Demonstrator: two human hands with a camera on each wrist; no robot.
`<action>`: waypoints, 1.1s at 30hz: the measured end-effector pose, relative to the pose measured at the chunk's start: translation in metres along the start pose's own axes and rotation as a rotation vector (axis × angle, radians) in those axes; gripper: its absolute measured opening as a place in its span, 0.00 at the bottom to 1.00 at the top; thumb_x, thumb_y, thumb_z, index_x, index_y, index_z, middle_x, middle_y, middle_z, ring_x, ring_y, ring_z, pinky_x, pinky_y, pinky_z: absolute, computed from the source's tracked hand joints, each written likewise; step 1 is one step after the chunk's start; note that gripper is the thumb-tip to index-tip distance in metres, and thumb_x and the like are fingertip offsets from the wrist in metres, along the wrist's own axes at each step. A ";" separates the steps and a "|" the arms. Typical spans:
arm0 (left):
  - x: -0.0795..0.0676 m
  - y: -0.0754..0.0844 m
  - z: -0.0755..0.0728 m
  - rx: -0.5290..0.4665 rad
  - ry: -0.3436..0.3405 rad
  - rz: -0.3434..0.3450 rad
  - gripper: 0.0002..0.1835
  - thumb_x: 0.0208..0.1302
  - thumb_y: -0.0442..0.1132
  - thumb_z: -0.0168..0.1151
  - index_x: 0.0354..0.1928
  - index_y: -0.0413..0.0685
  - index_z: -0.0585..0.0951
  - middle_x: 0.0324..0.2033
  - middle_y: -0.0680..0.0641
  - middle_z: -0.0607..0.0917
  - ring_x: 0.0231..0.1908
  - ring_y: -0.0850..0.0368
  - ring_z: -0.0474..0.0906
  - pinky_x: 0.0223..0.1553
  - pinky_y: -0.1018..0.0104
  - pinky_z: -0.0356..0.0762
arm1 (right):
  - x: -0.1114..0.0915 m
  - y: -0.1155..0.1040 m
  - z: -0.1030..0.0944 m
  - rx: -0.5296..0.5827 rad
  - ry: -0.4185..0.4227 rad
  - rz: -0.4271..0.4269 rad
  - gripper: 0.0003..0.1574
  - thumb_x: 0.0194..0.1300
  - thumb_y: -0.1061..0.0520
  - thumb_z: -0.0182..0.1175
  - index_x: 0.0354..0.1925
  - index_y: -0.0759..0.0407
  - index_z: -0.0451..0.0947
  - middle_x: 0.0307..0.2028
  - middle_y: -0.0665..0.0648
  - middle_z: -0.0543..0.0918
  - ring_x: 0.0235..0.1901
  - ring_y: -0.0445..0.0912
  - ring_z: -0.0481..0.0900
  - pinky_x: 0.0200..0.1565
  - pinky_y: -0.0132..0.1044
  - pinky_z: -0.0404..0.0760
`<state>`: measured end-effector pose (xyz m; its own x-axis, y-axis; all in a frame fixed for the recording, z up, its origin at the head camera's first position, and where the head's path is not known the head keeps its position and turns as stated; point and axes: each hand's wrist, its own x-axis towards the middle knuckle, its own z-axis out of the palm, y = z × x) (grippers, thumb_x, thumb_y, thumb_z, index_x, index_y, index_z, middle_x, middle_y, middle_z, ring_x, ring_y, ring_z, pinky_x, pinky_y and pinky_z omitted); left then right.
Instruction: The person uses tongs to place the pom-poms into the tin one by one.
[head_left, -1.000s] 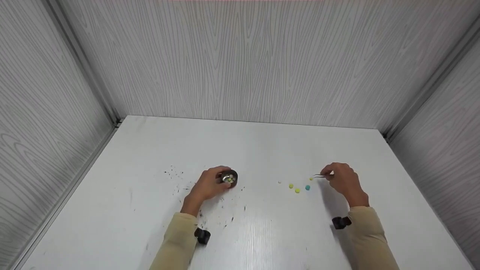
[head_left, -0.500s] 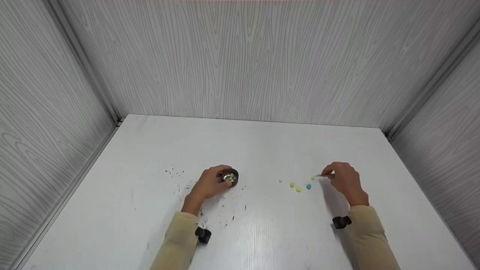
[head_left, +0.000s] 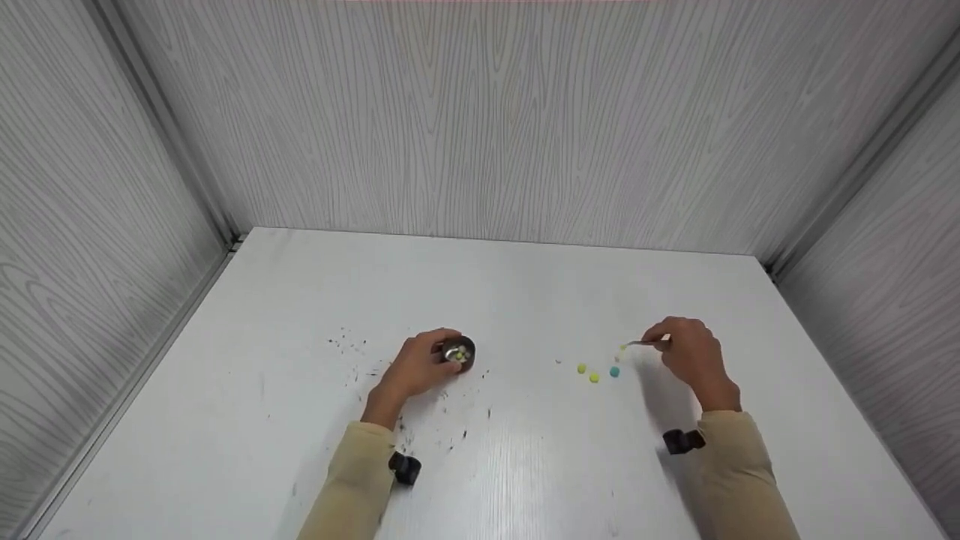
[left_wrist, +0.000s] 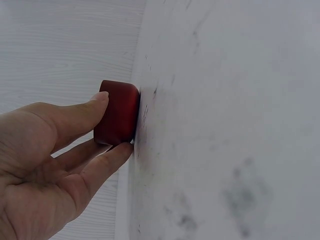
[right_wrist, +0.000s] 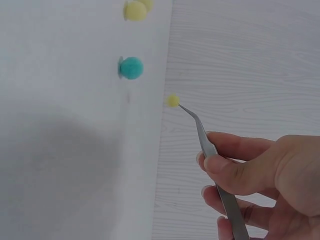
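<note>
My left hand (head_left: 417, 366) grips a small round cup (head_left: 468, 358), its fingers and thumb round the side. In the left wrist view the cup (left_wrist: 119, 112) is dark red and stands on the table. Several small balls (head_left: 460, 355) lie in its shiny inside. My right hand (head_left: 691, 355) pinches bent-tip metal tweezers (right_wrist: 204, 137). At their tips a small yellow pom-pom (right_wrist: 173, 100) hangs above the table. Below and left of it sit a teal pom-pom (right_wrist: 132, 68) and two larger yellow pom-poms, one of them the nearer yellow pom-pom (head_left: 594, 378).
A tiny white ball (head_left: 558, 361) lies left of the yellow pom-poms. Dark marks (head_left: 465, 435) are scattered on the white table (head_left: 525, 300) round the left hand. Wood-grain panels (head_left: 480, 120) rise at the back and both sides.
The tweezers have closed on the small yellow pom-pom and lifted it slightly off the table. My right hand has risen a little. The left hand and cup have stayed put.
</note>
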<state>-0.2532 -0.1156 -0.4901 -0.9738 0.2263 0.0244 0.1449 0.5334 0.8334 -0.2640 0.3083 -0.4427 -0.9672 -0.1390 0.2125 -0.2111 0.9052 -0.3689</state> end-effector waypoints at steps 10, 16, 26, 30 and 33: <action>0.001 0.000 0.001 -0.017 -0.007 -0.005 0.26 0.66 0.30 0.68 0.66 0.42 0.78 0.64 0.36 0.81 0.66 0.37 0.78 0.69 0.44 0.74 | 0.003 -0.024 0.003 0.068 0.022 -0.050 0.14 0.63 0.74 0.64 0.38 0.61 0.91 0.41 0.64 0.90 0.41 0.62 0.87 0.38 0.57 0.85; 0.001 0.000 0.001 0.000 -0.009 -0.019 0.26 0.66 0.31 0.68 0.66 0.43 0.78 0.64 0.36 0.81 0.66 0.38 0.77 0.70 0.43 0.73 | 0.007 -0.040 0.013 0.095 0.029 -0.098 0.15 0.61 0.75 0.65 0.36 0.60 0.91 0.38 0.62 0.90 0.39 0.60 0.87 0.40 0.57 0.86; 0.003 0.000 0.003 0.028 -0.004 -0.016 0.26 0.66 0.32 0.69 0.65 0.44 0.79 0.64 0.37 0.81 0.67 0.37 0.76 0.70 0.42 0.72 | 0.015 -0.066 0.021 0.136 0.051 -0.160 0.14 0.62 0.75 0.65 0.37 0.60 0.91 0.37 0.60 0.90 0.40 0.59 0.87 0.41 0.57 0.86; 0.003 0.000 0.002 0.037 0.001 -0.003 0.25 0.65 0.31 0.69 0.65 0.43 0.79 0.63 0.37 0.82 0.66 0.37 0.77 0.70 0.43 0.73 | 0.020 -0.077 0.025 0.147 0.061 -0.181 0.14 0.62 0.74 0.66 0.36 0.60 0.91 0.37 0.60 0.90 0.40 0.59 0.87 0.41 0.55 0.86; 0.002 -0.001 0.001 0.017 0.000 0.002 0.26 0.65 0.31 0.69 0.65 0.42 0.79 0.63 0.36 0.82 0.66 0.37 0.78 0.69 0.43 0.74 | 0.023 -0.087 0.028 0.153 0.061 -0.191 0.13 0.61 0.74 0.67 0.36 0.59 0.92 0.37 0.59 0.90 0.40 0.58 0.87 0.40 0.54 0.87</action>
<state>-0.2548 -0.1153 -0.4913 -0.9735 0.2271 0.0265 0.1500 0.5468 0.8237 -0.2722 0.2147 -0.4309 -0.8985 -0.2732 0.3436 -0.4126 0.7927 -0.4488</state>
